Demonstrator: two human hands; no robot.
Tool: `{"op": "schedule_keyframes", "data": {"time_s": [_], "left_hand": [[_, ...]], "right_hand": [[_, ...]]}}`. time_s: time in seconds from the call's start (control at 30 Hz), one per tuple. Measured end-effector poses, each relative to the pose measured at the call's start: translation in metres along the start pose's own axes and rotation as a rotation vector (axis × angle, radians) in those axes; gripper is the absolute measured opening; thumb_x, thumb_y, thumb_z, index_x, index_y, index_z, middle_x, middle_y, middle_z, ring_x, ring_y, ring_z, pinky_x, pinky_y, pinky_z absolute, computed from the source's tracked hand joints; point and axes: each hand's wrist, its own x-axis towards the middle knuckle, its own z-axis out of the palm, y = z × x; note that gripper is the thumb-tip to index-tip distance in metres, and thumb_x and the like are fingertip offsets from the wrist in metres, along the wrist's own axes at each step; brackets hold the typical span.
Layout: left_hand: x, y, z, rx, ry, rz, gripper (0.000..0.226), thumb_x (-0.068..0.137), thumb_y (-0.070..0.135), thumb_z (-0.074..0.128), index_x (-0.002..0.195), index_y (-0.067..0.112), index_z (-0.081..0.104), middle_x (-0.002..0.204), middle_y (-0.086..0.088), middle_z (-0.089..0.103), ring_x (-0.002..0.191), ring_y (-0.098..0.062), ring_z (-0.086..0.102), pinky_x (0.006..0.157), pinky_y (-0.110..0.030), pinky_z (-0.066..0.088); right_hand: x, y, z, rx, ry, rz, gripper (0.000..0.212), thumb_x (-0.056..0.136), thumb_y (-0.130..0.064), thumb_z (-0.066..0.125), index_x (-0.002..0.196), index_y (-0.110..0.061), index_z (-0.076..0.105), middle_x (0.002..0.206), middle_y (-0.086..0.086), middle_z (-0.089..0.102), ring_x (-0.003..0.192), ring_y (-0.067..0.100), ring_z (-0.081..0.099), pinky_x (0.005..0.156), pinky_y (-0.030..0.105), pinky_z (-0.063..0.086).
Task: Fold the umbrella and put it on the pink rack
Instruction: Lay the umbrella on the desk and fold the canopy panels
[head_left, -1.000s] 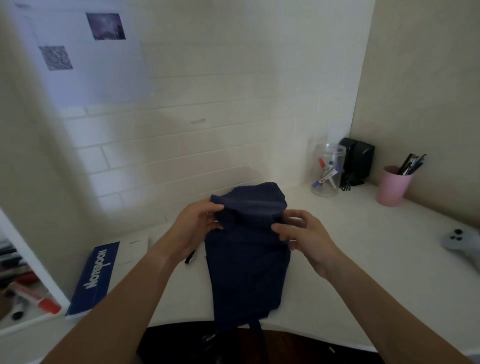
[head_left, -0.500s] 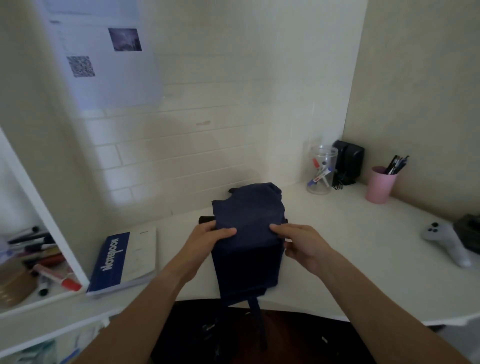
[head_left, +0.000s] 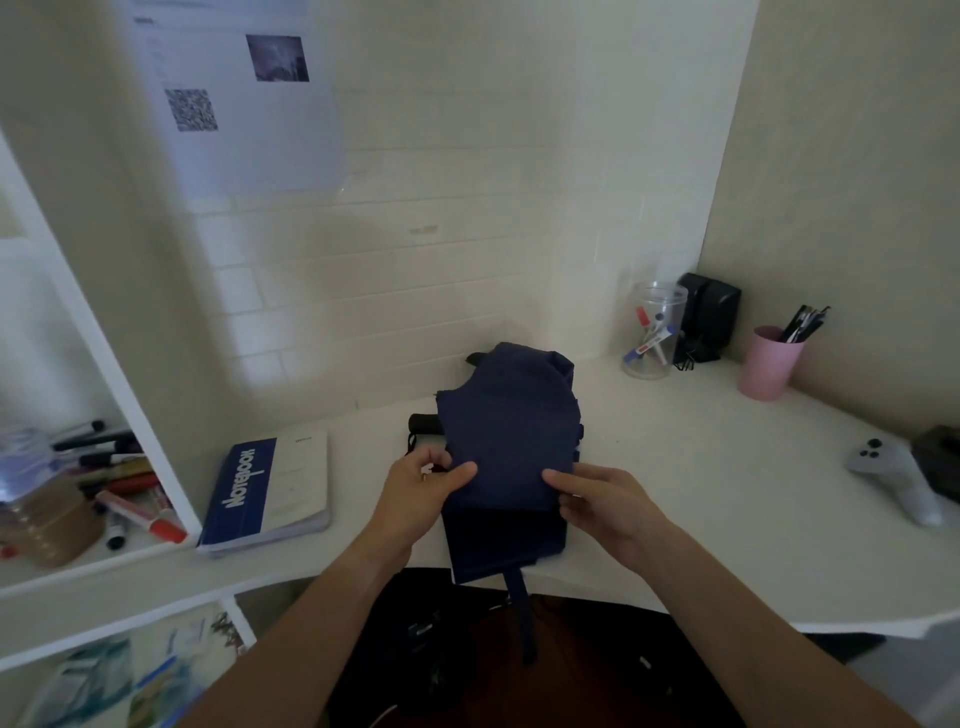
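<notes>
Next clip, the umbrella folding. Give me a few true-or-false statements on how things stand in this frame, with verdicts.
1. Both hands hold the navy umbrella fabric. True: the left hand pinches its left edge, the right hand its right edge.
2. The notebook lies right of the umbrella. False: it lies to its left.
3. The pink cup holds pens. True.
4. The umbrella's strap hangs over the desk edge. True.
5. The clear jar is empty. False: markers stand in it.
</notes>
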Motion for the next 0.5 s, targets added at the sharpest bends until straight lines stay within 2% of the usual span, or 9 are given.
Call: {"op": "schedule_keyframes", "data": {"time_s": [0.07, 0.13, 0.23, 0.3, 0.4, 0.5], "left_hand": [[-0.005, -0.003, -0.001, 0.001, 0.009, 0.006, 0.021, 0.089, 0.019, 0.077, 0.097, 0.01, 0.059, 0.095, -0.013, 0.076, 0.071, -0.01, 0.071, 0.059, -0.017, 0.053], [-0.011, -0.006, -0.003, 0.016, 0.034, 0.011, 0.031, 0.091, 0.021, 0.075, 0.108, 0.015, 0.05, 0.095, -0.011, 0.075, 0.07, -0.006, 0.072, 0.057, -0.012, 0.051], [-0.016, -0.014, -0.006, 0.014, -0.031, 0.076, 0.037, 0.095, 0.017, 0.07, 0.115, 0.024, 0.041, 0.095, -0.012, 0.077, 0.079, -0.012, 0.075, 0.063, -0.016, 0.056], [-0.017, -0.02, -0.006, 0.034, -0.108, 0.14, 0.031, 0.097, 0.013, 0.067, 0.118, 0.026, 0.048, 0.1, -0.009, 0.078, 0.089, -0.018, 0.076, 0.07, -0.025, 0.06], [-0.018, -0.025, -0.008, 0.195, -0.127, 0.197, 0.021, 0.094, 0.013, 0.071, 0.111, 0.025, 0.07, 0.115, 0.003, 0.072, 0.098, -0.011, 0.072, 0.075, -0.022, 0.059], [-0.019, -0.03, -0.01, 0.219, -0.144, 0.149, 0.024, 0.088, 0.012, 0.078, 0.107, 0.026, 0.076, 0.116, 0.007, 0.07, 0.092, -0.011, 0.073, 0.076, -0.023, 0.06]], "right_hand": [[0.0, 0.003, -0.001, -0.097, 0.051, -0.024, 0.032, 0.078, -0.018, 0.084, 0.106, -0.005, 0.077, 0.092, 0.004, 0.07, 0.076, 0.015, 0.055, 0.073, 0.029, 0.051], [-0.001, 0.004, -0.001, -0.127, 0.096, -0.05, 0.031, 0.078, -0.023, 0.085, 0.1, -0.003, 0.076, 0.083, 0.003, 0.065, 0.068, 0.014, 0.052, 0.066, 0.028, 0.049], [-0.003, 0.006, 0.001, -0.084, 0.079, -0.069, 0.024, 0.082, -0.025, 0.082, 0.096, -0.007, 0.072, 0.079, 0.006, 0.057, 0.059, 0.012, 0.049, 0.06, 0.027, 0.046], [-0.004, 0.007, 0.001, -0.052, 0.081, -0.074, 0.027, 0.084, -0.025, 0.08, 0.101, -0.007, 0.071, 0.08, 0.007, 0.059, 0.058, 0.013, 0.053, 0.059, 0.027, 0.047], [-0.006, 0.01, 0.0, -0.097, 0.109, -0.072, 0.026, 0.084, -0.024, 0.08, 0.102, -0.006, 0.073, 0.08, 0.003, 0.068, 0.062, 0.014, 0.06, 0.058, 0.026, 0.049], [-0.008, 0.013, -0.003, -0.181, 0.112, -0.075, 0.024, 0.085, -0.02, 0.079, 0.104, -0.006, 0.075, 0.077, 0.003, 0.064, 0.059, 0.013, 0.049, 0.054, 0.027, 0.043]]}}
